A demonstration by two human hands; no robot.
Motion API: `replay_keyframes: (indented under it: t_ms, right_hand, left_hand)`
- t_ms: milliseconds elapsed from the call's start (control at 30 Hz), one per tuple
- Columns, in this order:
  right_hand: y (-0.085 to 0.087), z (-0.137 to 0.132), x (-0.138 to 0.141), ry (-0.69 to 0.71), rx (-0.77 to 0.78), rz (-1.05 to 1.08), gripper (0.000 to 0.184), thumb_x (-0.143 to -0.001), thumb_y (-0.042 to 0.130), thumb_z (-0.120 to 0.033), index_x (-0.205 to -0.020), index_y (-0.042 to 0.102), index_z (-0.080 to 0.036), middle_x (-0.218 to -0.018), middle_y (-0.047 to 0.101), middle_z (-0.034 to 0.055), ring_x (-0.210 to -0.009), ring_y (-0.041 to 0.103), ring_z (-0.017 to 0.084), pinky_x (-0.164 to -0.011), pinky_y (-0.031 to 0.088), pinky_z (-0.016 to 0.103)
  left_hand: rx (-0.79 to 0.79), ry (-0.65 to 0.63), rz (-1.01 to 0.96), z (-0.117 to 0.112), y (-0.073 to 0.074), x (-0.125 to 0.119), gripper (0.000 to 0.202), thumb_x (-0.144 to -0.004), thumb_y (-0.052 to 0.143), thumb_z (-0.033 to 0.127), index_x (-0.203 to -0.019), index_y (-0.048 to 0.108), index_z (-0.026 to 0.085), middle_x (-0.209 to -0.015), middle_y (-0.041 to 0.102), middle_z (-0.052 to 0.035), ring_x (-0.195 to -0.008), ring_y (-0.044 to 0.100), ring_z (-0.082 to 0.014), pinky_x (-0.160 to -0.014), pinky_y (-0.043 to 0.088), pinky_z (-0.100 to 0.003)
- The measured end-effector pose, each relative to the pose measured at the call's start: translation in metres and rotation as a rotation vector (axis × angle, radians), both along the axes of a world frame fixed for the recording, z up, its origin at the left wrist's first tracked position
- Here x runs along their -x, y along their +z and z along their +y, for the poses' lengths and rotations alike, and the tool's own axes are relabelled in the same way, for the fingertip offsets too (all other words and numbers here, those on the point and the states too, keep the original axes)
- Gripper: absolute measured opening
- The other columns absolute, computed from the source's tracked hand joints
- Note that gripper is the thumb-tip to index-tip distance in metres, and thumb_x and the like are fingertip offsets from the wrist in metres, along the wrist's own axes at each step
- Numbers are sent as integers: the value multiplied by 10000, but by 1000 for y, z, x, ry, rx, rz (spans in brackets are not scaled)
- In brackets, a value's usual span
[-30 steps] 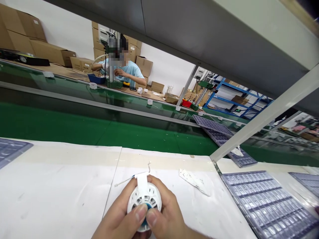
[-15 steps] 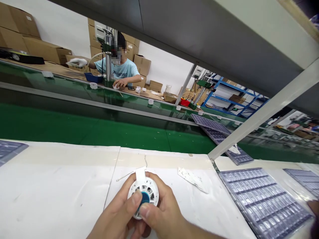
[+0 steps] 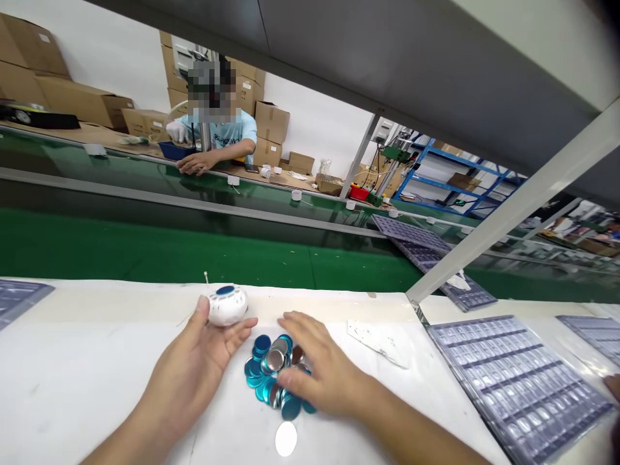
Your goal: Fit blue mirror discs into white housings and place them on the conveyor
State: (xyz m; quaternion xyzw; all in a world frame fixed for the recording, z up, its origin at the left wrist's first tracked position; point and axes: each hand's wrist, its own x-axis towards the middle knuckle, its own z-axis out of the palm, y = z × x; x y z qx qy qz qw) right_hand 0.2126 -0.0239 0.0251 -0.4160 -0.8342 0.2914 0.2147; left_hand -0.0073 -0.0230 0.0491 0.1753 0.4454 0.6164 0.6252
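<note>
My left hand has a small round white plastic housing between its thumb and fingers. A blue disc sits in the middle of its top, and a thin wire sticks up behind. Beside it on the white table lies a heap of shiny round metal discs, many with blue film. My right hand reaches over the heap's right side with fingers apart, hiding part of it. Whether it touches the discs I cannot tell. One pale round disc lies in front of the heap.
A white scrap sheet lies right of my right hand. Beyond a slanted post are clear compartment trays. Behind the table runs a green conveyor. Across it a co-worker sits at a press, near small white parts.
My hands have separated. The white housing has moved left and away in my left hand, my right hand has shifted right over the discs, and the heap is now uncovered.
</note>
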Motion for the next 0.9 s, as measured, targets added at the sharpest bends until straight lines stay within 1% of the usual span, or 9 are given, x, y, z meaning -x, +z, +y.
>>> replay_keyframes:
  t_ms: [100,233,400,500,667,733,800,867,900]
  right_hand:
    - [1,-6,7,152,-31,-142,805,-846,652,-649,-1523,406,-289,-1658,227,125,-1516,168,381,-1199,146,624]
    - [3,-8,11,226,-37,-212,851,-799,669,-706,-1526,370,-380,-1680,154,100,-1524,97,410,-1177,85,675]
    - [2,-13,16,274,-103,-210,893,-778,672,-730,-1535,349,-381,-1685,128,95,-1529,84,394,-1188,49,651]
    - [-2,-14,21,273,-153,-227,835,-812,644,-718,-1519,385,-357,-1666,210,99,-1513,163,393,-1193,99,636]
    - [-17,-10,29,183,-308,-158,550,-887,676,-516,-1372,568,-279,-1462,530,93,-1268,483,314,-1089,375,500]
    - [-19,-7,28,161,-332,-102,447,-904,676,-444,-1308,615,-262,-1352,612,88,-1153,543,278,-1022,427,461]
    - [-13,-4,21,141,-292,-32,441,-911,669,-440,-1303,616,-244,-1297,641,99,-1130,563,267,-1011,441,445]
    - [-1,0,9,170,-203,-14,582,-884,692,-495,-1384,554,-231,-1387,585,126,-1247,522,285,-1066,416,448]
    - [5,3,2,205,-157,-38,694,-856,713,-532,-1442,498,-231,-1475,511,138,-1336,461,303,-1108,381,460]
  left_hand:
    - [34,-27,-47,-2,0,-2,290,-984,518,398,-1160,627,195,-1228,697,-137,-1042,717,-270,-834,626,-349]
    - [28,-113,3,-9,-1,-4,290,-932,597,430,-1156,595,245,-1258,679,-88,-934,710,-234,-775,612,-348]
    - [-53,-185,225,-18,-4,-8,395,-902,606,518,-1178,582,236,-1185,671,-61,-831,642,-182,-726,559,-306]
    - [-71,-179,307,-20,-5,-10,388,-885,618,540,-1137,585,247,-1140,664,-34,-826,612,-169,-754,533,-299]
    - [-90,-147,452,-20,-5,-8,367,-893,564,576,-1053,592,247,-1092,659,-47,-794,608,-191,-744,532,-343]
    - [-92,-144,573,-21,-6,-8,388,-888,552,594,-1058,607,251,-1104,665,-72,-886,638,-249,-836,525,-412]
    - [-109,-156,657,-23,-7,-8,415,-843,620,588,-1104,636,266,-1182,662,-94,-1072,621,-324,-978,465,-484]
    - [-197,-252,774,-25,-11,-6,565,-762,732,537,-1258,614,294,-1388,580,-106,-1296,500,-380,-1098,370,-539]
    - [-255,-350,869,-27,-13,-5,724,-706,789,510,-1361,557,307,-1504,490,-106,-1388,408,-395,-1138,328,-560]
